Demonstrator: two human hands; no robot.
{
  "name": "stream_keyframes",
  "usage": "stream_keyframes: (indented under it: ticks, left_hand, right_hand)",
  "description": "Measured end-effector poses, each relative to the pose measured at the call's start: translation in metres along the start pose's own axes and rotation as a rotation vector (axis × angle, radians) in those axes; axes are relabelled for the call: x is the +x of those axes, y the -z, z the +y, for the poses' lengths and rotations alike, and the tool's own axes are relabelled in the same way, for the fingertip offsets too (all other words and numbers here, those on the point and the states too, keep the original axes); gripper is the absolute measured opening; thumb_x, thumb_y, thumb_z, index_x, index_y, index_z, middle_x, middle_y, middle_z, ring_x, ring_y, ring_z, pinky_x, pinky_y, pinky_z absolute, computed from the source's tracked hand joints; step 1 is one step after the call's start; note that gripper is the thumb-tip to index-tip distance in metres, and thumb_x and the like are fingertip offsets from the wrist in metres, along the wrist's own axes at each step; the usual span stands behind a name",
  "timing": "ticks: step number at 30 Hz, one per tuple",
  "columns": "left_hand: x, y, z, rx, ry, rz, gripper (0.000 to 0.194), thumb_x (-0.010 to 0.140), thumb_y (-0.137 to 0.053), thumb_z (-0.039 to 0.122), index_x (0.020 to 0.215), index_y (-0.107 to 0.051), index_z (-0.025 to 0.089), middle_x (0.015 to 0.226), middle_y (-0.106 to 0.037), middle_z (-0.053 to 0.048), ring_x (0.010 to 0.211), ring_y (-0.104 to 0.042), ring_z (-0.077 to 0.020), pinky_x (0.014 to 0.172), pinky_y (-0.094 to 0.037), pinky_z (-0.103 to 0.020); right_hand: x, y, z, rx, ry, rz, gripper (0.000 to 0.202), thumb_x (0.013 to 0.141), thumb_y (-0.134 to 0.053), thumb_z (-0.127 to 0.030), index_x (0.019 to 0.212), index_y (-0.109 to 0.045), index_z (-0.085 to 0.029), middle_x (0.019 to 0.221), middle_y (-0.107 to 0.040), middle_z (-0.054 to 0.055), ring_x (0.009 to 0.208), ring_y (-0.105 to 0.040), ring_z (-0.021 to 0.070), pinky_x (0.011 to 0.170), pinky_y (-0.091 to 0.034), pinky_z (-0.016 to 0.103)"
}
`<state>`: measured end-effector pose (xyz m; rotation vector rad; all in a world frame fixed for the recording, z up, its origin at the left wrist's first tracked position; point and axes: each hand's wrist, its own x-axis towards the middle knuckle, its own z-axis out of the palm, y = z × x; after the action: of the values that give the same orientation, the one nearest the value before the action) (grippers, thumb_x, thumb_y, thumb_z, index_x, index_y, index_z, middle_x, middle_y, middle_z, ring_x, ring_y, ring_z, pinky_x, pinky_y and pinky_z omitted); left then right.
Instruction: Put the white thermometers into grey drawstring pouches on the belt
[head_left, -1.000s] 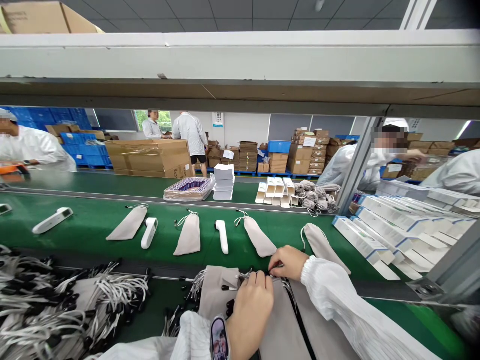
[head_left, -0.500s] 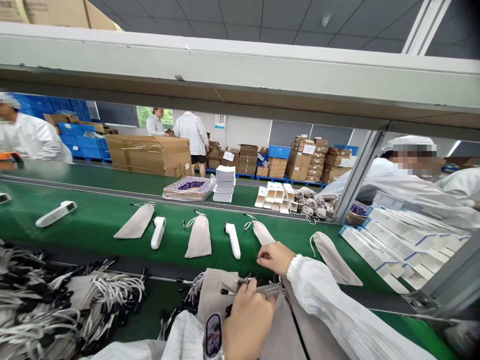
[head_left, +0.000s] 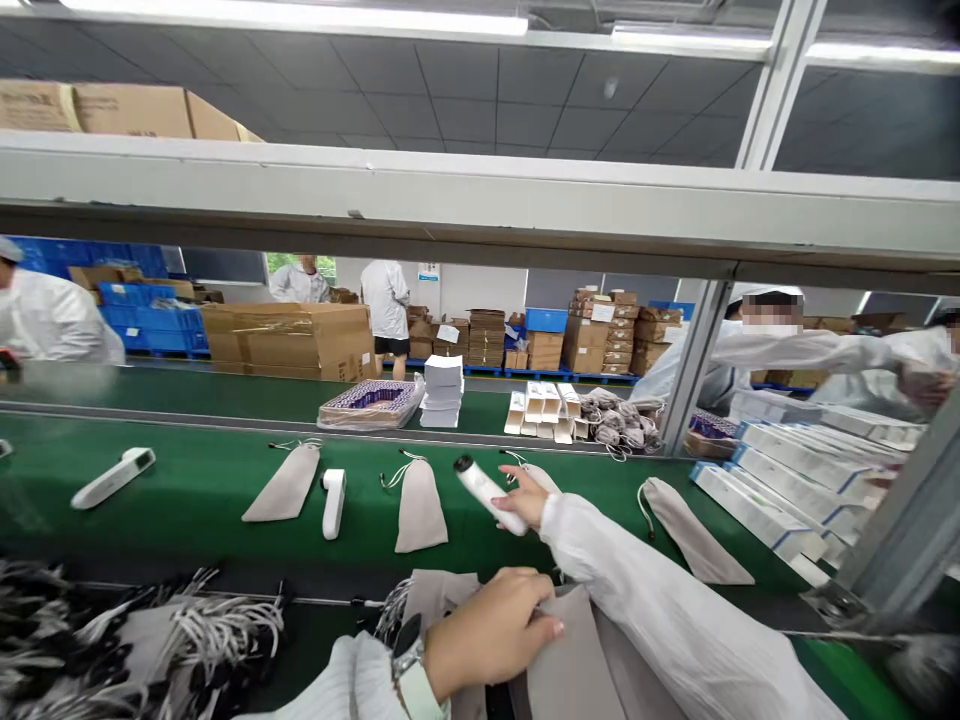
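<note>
My right hand (head_left: 529,497) reaches over the green conveyor belt, its fingers closed round the lower end of a white handheld infrared thermometer (head_left: 484,493). The dark sensor end of the thermometer points up and left. Nearer to me, my left hand (head_left: 487,625) has its thumb and bent fingers at the upper edge of a grey drawstring pouch (head_left: 574,655) on the near pile. Behind my right hand, another grey pouch (head_left: 541,477) is partly covered. To the left on the belt lie a flat grey pouch (head_left: 421,508) and a second white thermometer (head_left: 334,505).
More pouches with white cords heap up at the near left (head_left: 187,640). White boxes (head_left: 780,490) are stacked at right beside a metal post (head_left: 694,370). A shelf beam (head_left: 420,185) crosses overhead. People in white coats stand beyond the belt.
My right hand has moved forward and taken hold of the thermometer, tilting it. My left hand has shifted from the pouch cords to a pouch edge. The view has tilted upward.
</note>
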<state>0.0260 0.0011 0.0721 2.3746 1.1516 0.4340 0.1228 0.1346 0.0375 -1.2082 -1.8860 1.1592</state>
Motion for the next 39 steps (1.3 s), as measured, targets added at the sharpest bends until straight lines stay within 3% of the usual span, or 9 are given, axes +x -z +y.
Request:
stream_keyframes:
  ticks: [5, 8, 11, 15, 23, 27, 30, 35, 39]
  left_hand:
    - [0.002, 0.006, 0.002, -0.135, -0.07, 0.123, 0.026, 0.089, -0.025, 0.029, 0.076, -0.045, 0.018, 0.078, -0.046, 0.0, 0.075, -0.045, -0.0124, 0.068, -0.038, -0.023]
    - [0.003, 0.006, 0.004, -0.222, -0.1, 0.183, 0.026, 0.089, -0.025, 0.03, 0.08, -0.046, 0.018, 0.085, -0.045, -0.001, 0.078, -0.044, -0.0122, 0.072, -0.037, -0.022]
    - [0.005, 0.006, 0.006, -0.266, -0.087, 0.27, 0.023, 0.089, -0.028, 0.029, 0.08, -0.047, 0.018, 0.083, -0.044, 0.0, 0.077, -0.044, -0.0118, 0.071, -0.036, -0.021]
    - [0.007, 0.005, 0.005, -0.28, -0.05, 0.394, 0.024, 0.089, -0.03, 0.029, 0.077, -0.048, 0.018, 0.079, -0.043, 0.0, 0.075, -0.044, -0.0116, 0.069, -0.034, -0.021]
    - [0.007, 0.006, 0.004, -0.261, -0.061, 0.426, 0.022, 0.088, -0.033, 0.027, 0.076, -0.049, 0.02, 0.088, -0.037, -0.001, 0.079, -0.043, -0.0121, 0.072, -0.035, -0.022]
    - [0.008, 0.008, 0.002, -0.256, -0.071, 0.456, 0.02, 0.087, -0.033, 0.025, 0.078, -0.049, 0.019, 0.086, -0.038, -0.002, 0.08, -0.043, -0.0127, 0.072, -0.036, -0.023]
    - [0.007, 0.007, 0.002, -0.258, -0.089, 0.48, 0.019, 0.087, -0.033, 0.024, 0.079, -0.05, 0.02, 0.085, -0.039, -0.001, 0.081, -0.044, -0.0128, 0.075, -0.036, -0.023]
    - [0.004, 0.005, 0.007, -0.2, -0.069, 0.468, 0.019, 0.087, -0.034, 0.024, 0.08, -0.052, 0.021, 0.089, -0.039, -0.002, 0.083, -0.044, -0.0136, 0.076, -0.036, -0.025]
    - [0.002, 0.01, 0.009, -0.156, -0.005, 0.512, 0.02, 0.086, -0.035, 0.028, 0.086, -0.054, 0.024, 0.093, -0.036, -0.002, 0.082, -0.045, -0.014, 0.075, -0.038, -0.026]
  right_hand:
    - [-0.062, 0.038, -0.028, 0.722, 0.176, -0.073, 0.095, 0.062, -0.066, -0.024, 0.13, -0.001, -0.033, 0.08, -0.054, -0.001, 0.071, -0.057, 0.0132, 0.074, -0.044, 0.034]
    - [-0.086, 0.046, -0.037, 0.803, 0.196, -0.115, 0.101, 0.062, -0.068, -0.02, 0.128, 0.005, -0.043, 0.077, -0.055, -0.004, 0.068, -0.059, 0.0143, 0.07, -0.044, 0.035]
    - [-0.089, 0.049, -0.033, 0.793, 0.157, -0.112, 0.098, 0.064, -0.067, -0.019, 0.129, 0.004, -0.041, 0.071, -0.056, -0.004, 0.065, -0.059, 0.0141, 0.064, -0.043, 0.03]
    - [-0.082, 0.05, -0.024, 0.745, 0.123, -0.13, 0.082, 0.066, -0.064, -0.021, 0.13, -0.014, -0.033, 0.064, -0.057, -0.004, 0.056, -0.054, 0.0107, 0.055, -0.039, 0.023]
    - [-0.083, 0.047, -0.025, 0.794, 0.181, -0.208, 0.098, 0.058, -0.068, -0.013, 0.13, -0.005, -0.035, 0.075, -0.06, -0.003, 0.066, -0.055, 0.0102, 0.064, -0.039, 0.025]
    - [-0.086, 0.048, -0.031, 0.68, 0.202, -0.142, 0.054, 0.059, -0.068, -0.025, 0.108, -0.045, -0.024, 0.081, -0.056, -0.001, 0.071, -0.052, 0.0101, 0.064, -0.038, 0.023]
    - [-0.087, 0.049, -0.03, 0.449, 0.229, -0.214, 0.031, 0.061, -0.066, -0.036, 0.081, -0.056, -0.016, 0.072, -0.051, -0.001, 0.063, -0.046, 0.0079, 0.058, -0.036, 0.021]
    - [-0.085, 0.051, -0.02, 0.277, 0.142, -0.353, 0.043, 0.069, -0.05, -0.055, 0.076, -0.058, -0.014, 0.06, -0.048, -0.001, 0.048, -0.038, 0.0051, 0.042, -0.032, 0.019]
    - [-0.087, 0.052, -0.021, 0.238, 0.077, -0.354, 0.054, 0.069, -0.043, -0.061, 0.082, -0.062, -0.012, 0.08, -0.055, 0.005, 0.051, -0.048, 0.0074, 0.037, -0.038, 0.019]
